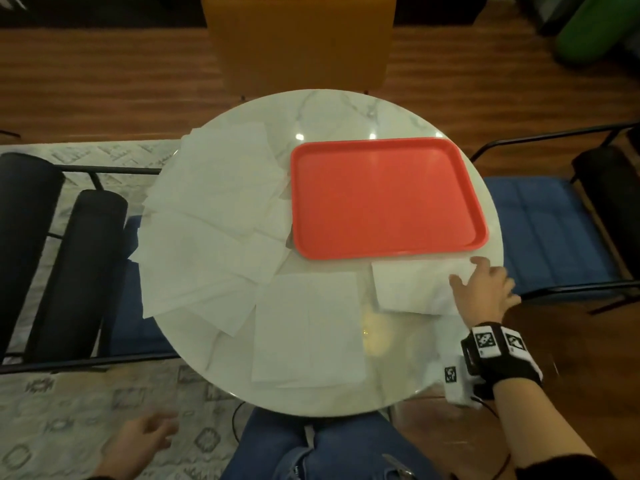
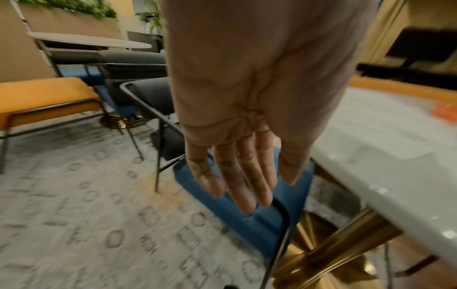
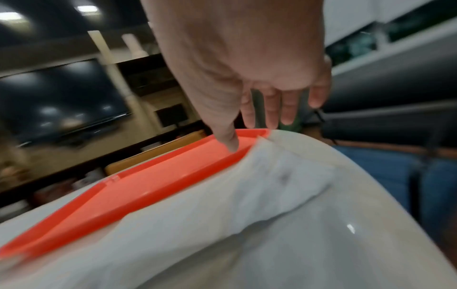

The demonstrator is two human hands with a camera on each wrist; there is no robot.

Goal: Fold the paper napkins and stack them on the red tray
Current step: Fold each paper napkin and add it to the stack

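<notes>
The red tray [image 1: 384, 199] lies bare on the right half of the round marble table [image 1: 332, 112]. Several white paper napkins [image 1: 214, 216] spread unfolded over the left side, one napkin [image 1: 308, 327] lies flat at the front. Another napkin [image 1: 412, 289] lies just in front of the tray's near edge. My right hand [image 1: 485, 285] hovers over its right end with fingers spread and holds nothing; in the right wrist view the thumb [image 3: 230, 140] points down beside the tray [image 3: 148, 187] and the napkin [image 3: 247, 205]. My left hand [image 1: 145, 438] hangs open below the table edge, fingers [image 2: 237, 185] straight.
An orange chair [image 1: 301, 43] stands behind the table, a blue-seated chair [image 1: 547, 233] to the right, and black-cushioned chairs [image 1: 86, 258] to the left. A patterned rug [image 2: 74, 215] covers the floor on the left. My jeans-clad knees [image 1: 311, 448] sit under the table's front edge.
</notes>
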